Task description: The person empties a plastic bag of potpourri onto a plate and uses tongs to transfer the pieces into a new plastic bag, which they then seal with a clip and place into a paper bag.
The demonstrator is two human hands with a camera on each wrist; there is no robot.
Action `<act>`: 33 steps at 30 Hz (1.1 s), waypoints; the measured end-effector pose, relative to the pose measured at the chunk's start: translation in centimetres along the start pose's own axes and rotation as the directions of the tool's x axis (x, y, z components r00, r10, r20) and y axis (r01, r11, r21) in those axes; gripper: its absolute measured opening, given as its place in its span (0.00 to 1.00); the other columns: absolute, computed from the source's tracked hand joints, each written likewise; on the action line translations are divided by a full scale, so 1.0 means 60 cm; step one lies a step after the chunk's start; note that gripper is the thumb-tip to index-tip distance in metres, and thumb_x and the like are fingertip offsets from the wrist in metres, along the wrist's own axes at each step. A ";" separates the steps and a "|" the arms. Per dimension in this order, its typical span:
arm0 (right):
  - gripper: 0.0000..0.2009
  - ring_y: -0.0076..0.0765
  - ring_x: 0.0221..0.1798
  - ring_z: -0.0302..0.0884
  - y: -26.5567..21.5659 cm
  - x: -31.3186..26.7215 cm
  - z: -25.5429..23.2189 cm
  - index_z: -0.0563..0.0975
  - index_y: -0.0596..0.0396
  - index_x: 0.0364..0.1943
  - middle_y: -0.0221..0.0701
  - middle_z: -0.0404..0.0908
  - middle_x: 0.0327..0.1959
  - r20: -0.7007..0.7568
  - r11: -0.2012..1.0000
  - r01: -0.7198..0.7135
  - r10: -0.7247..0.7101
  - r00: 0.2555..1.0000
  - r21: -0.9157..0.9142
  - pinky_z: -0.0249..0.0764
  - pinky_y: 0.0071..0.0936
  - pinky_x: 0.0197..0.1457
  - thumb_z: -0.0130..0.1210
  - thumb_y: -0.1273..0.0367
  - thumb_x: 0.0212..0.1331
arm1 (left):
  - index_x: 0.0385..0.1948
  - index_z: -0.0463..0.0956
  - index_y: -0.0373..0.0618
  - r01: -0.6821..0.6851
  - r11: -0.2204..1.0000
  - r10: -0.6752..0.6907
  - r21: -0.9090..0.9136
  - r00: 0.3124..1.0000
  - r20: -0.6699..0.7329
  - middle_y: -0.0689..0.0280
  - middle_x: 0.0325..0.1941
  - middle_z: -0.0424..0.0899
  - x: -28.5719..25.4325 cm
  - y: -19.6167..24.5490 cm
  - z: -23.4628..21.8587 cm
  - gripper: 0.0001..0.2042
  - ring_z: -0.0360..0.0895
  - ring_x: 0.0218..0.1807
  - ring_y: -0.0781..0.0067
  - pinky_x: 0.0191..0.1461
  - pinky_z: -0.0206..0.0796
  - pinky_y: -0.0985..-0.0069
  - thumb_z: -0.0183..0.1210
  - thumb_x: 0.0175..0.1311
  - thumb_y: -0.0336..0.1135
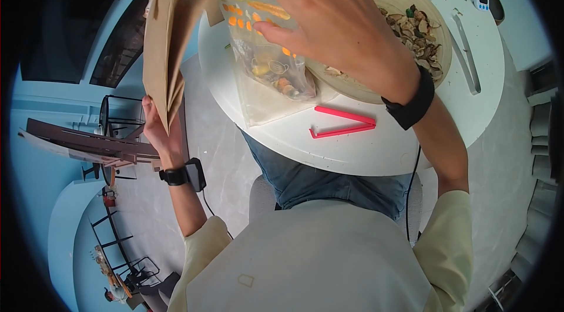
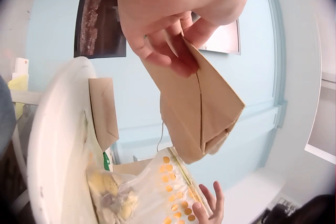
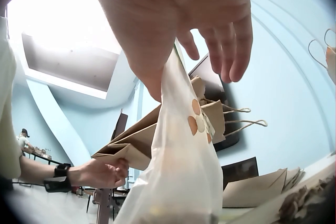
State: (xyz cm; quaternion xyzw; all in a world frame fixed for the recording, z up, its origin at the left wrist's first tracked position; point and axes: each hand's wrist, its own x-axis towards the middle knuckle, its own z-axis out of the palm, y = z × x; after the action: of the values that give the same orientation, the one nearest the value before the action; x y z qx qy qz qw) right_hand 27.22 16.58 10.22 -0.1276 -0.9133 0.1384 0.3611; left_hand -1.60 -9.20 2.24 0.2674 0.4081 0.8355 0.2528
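Observation:
My left hand (image 1: 160,127) grips a brown paper bag (image 1: 157,48) by its folded bottom end, off the table's left side. In the left wrist view the fingers curl over the edge of the paper bag (image 2: 178,95). Its twisted cord handles (image 3: 247,123) point away in the right wrist view. My right hand (image 1: 346,27) reaches over the table with fingers spread. Close under it stands a clear zip bag (image 1: 267,59) with orange dots and chunky yellowish pieces inside. The thumb overlaps this bag's upper part in the head view.
A round woven tray (image 1: 443,27) holds dried slices behind my right arm. Metal tongs (image 1: 467,56) and a small white timer (image 1: 481,0) lie at the right. A pink bag clip (image 1: 346,131) sits near the front edge of the white table (image 1: 376,162).

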 end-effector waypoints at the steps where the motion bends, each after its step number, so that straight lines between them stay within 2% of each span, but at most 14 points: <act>1: 0.13 0.49 0.31 0.78 -0.001 -0.001 0.002 0.77 0.62 0.37 0.43 0.77 0.25 -0.023 1.000 0.026 -0.025 0.999 0.005 0.75 0.39 0.37 0.58 0.65 0.53 | 0.45 0.69 0.44 0.004 0.999 -0.003 -0.037 0.999 0.035 0.56 0.50 0.79 -0.015 -0.002 0.008 0.08 0.76 0.55 0.60 0.61 0.66 0.62 0.50 0.67 0.24; 6: 0.11 0.47 0.32 0.78 -0.006 0.003 0.005 0.77 0.61 0.36 0.41 0.76 0.25 -0.156 0.986 0.167 -0.162 0.974 0.014 0.75 0.37 0.37 0.58 0.67 0.52 | 0.48 0.69 0.48 -0.025 0.999 0.026 -0.024 0.997 0.076 0.56 0.54 0.76 -0.054 0.004 0.000 0.13 0.74 0.59 0.58 0.66 0.63 0.61 0.54 0.63 0.24; 10: 0.10 0.45 0.32 0.78 -0.016 0.010 0.006 0.76 0.60 0.35 0.39 0.76 0.25 -0.259 0.957 0.290 -0.278 0.925 0.008 0.75 0.36 0.38 0.58 0.68 0.51 | 0.53 0.65 0.49 -0.010 0.990 0.001 0.141 0.998 0.065 0.55 0.58 0.73 -0.067 0.017 -0.042 0.18 0.73 0.60 0.56 0.63 0.68 0.61 0.56 0.60 0.27; 12: 0.09 0.45 0.32 0.78 -0.021 0.013 0.006 0.76 0.60 0.34 0.38 0.76 0.25 -0.308 0.939 0.345 -0.329 0.893 -0.003 0.75 0.35 0.38 0.58 0.69 0.50 | 0.50 0.63 0.49 -0.013 0.979 0.011 0.204 1.000 0.009 0.57 0.56 0.73 -0.076 0.018 -0.037 0.18 0.74 0.58 0.57 0.60 0.70 0.62 0.57 0.58 0.28; 18: 0.08 0.42 0.32 0.78 -0.029 0.018 0.007 0.76 0.58 0.33 0.36 0.75 0.25 -0.438 0.866 0.499 -0.466 0.769 -0.046 0.75 0.33 0.38 0.58 0.71 0.49 | 0.43 0.62 0.50 -0.066 0.957 0.039 0.283 0.994 0.103 0.71 0.41 0.69 -0.100 0.013 -0.035 0.14 0.69 0.51 0.72 0.62 0.60 0.68 0.57 0.61 0.26; 19: 0.08 0.42 0.32 0.78 -0.028 0.017 0.012 0.76 0.58 0.33 0.36 0.75 0.25 -0.438 0.866 0.498 -0.465 0.769 -0.046 0.75 0.33 0.38 0.58 0.71 0.49 | 0.43 0.62 0.50 -0.085 0.954 0.041 0.287 0.987 0.155 0.72 0.40 0.68 -0.103 0.016 -0.043 0.15 0.69 0.51 0.73 0.62 0.60 0.68 0.58 0.61 0.26; 21: 0.14 0.51 0.34 0.78 -0.025 0.013 0.032 0.77 0.61 0.43 0.43 0.78 0.27 -0.199 0.923 0.384 -0.373 0.906 0.014 0.74 0.42 0.38 0.59 0.71 0.51 | 0.46 0.62 0.50 -0.095 0.945 0.044 0.312 0.985 0.168 0.71 0.43 0.71 -0.108 0.021 -0.046 0.16 0.69 0.53 0.73 0.63 0.59 0.68 0.59 0.61 0.27; 24: 0.07 0.40 0.42 0.72 -0.036 0.002 0.056 0.72 0.56 0.32 0.31 0.71 0.31 -0.160 0.927 0.373 -0.372 0.914 -0.029 0.70 0.32 0.47 0.56 0.76 0.47 | 0.52 0.60 0.49 -0.100 0.895 0.042 0.435 0.989 0.141 0.64 0.53 0.73 -0.113 0.026 -0.039 0.21 0.68 0.60 0.68 0.66 0.57 0.65 0.60 0.61 0.28; 25: 0.07 0.40 0.42 0.72 -0.035 0.003 0.055 0.72 0.56 0.32 0.31 0.71 0.31 -0.160 0.927 0.373 -0.372 0.914 -0.025 0.70 0.32 0.47 0.56 0.76 0.47 | 0.56 0.59 0.49 -0.085 0.845 0.035 0.528 0.994 0.103 0.58 0.60 0.72 -0.115 0.028 -0.032 0.24 0.67 0.65 0.64 0.69 0.55 0.63 0.60 0.61 0.29; 27: 0.12 0.51 0.43 0.74 -0.037 0.008 0.051 0.75 0.59 0.40 0.39 0.75 0.36 -0.208 0.859 0.458 -0.417 0.885 0.230 0.72 0.40 0.46 0.57 0.76 0.49 | 0.61 0.56 0.47 -0.063 0.815 0.014 0.577 0.996 0.089 0.56 0.62 0.71 -0.117 0.034 -0.013 0.28 0.65 0.67 0.62 0.70 0.55 0.62 0.60 0.61 0.30; 28: 0.12 0.51 0.43 0.74 -0.039 0.006 0.057 0.75 0.59 0.40 0.39 0.75 0.36 -0.209 0.858 0.457 -0.415 0.885 0.234 0.72 0.40 0.46 0.57 0.76 0.49 | 0.65 0.53 0.46 -0.041 0.783 -0.008 0.621 0.997 0.077 0.53 0.64 0.70 -0.117 0.034 -0.006 0.32 0.64 0.68 0.61 0.71 0.54 0.61 0.61 0.60 0.30; 30: 0.11 0.50 0.47 0.72 -0.048 -0.007 0.076 0.74 0.56 0.38 0.38 0.73 0.40 -0.313 0.760 0.537 -0.442 0.840 0.367 0.70 0.40 0.50 0.58 0.75 0.48 | 0.68 0.47 0.45 -0.043 0.833 0.016 0.552 0.998 0.053 0.52 0.61 0.73 -0.117 0.028 0.001 0.37 0.68 0.65 0.60 0.70 0.56 0.62 0.61 0.60 0.29; 31: 0.14 0.48 0.52 0.71 -0.049 -0.013 0.083 0.75 0.54 0.43 0.37 0.74 0.45 -0.145 0.798 0.509 -0.490 0.860 0.321 0.70 0.37 0.54 0.58 0.72 0.49 | 0.71 0.40 0.44 -0.051 0.879 0.042 0.475 0.999 0.029 0.51 0.58 0.76 -0.115 0.024 0.002 0.41 0.72 0.61 0.60 0.69 0.57 0.63 0.61 0.60 0.28; 33: 0.16 0.48 0.54 0.70 -0.055 -0.033 0.086 0.75 0.55 0.45 0.37 0.73 0.48 -0.113 0.782 0.491 -0.488 0.866 0.384 0.69 0.37 0.56 0.57 0.70 0.50 | 0.70 0.47 0.40 -0.073 0.874 0.081 0.481 0.997 0.005 0.48 0.62 0.70 -0.114 0.024 -0.004 0.38 0.71 0.62 0.56 0.68 0.61 0.61 0.56 0.58 0.33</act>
State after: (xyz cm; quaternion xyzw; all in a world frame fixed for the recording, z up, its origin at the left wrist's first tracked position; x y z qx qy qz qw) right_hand 24.58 12.04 6.50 0.1893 -0.8657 0.2232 0.4061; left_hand 2.94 -14.46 1.63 0.3313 0.5937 0.7195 0.1419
